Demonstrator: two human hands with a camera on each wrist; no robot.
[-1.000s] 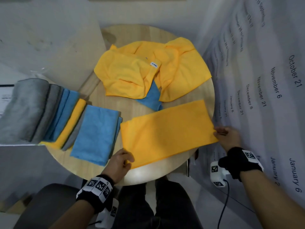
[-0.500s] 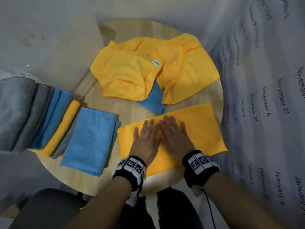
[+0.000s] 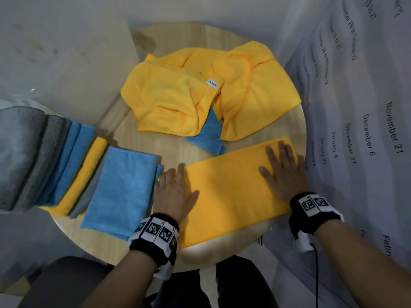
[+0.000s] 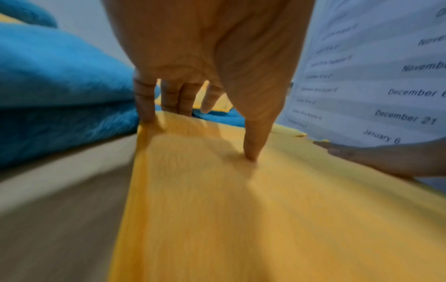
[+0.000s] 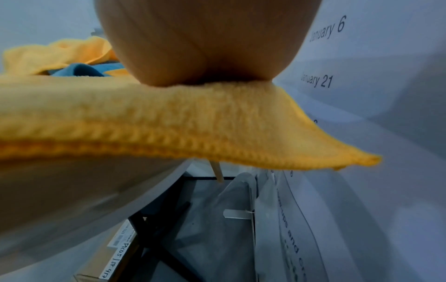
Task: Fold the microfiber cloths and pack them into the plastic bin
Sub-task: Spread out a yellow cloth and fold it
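1. the folded yellow cloth (image 3: 231,192) lies flat on the near part of the round table (image 3: 222,256), its right end hanging a little past the rim.
2. the left hand (image 3: 175,192) lies flat on the cloth's left end, fingers straight and close together, thumb spread out onto the cloth.
3. the right hand (image 3: 282,170) presses flat on the right end, fingers straight and slightly spread.
4. a loose pile (image 3: 200,96) of yellow and blue cloths sits on the far part of the table.
5. folded cloths (image 3: 73,172), blue, yellow and grey, lie in an overlapping row at left, the nearest blue one just beside the left hand.
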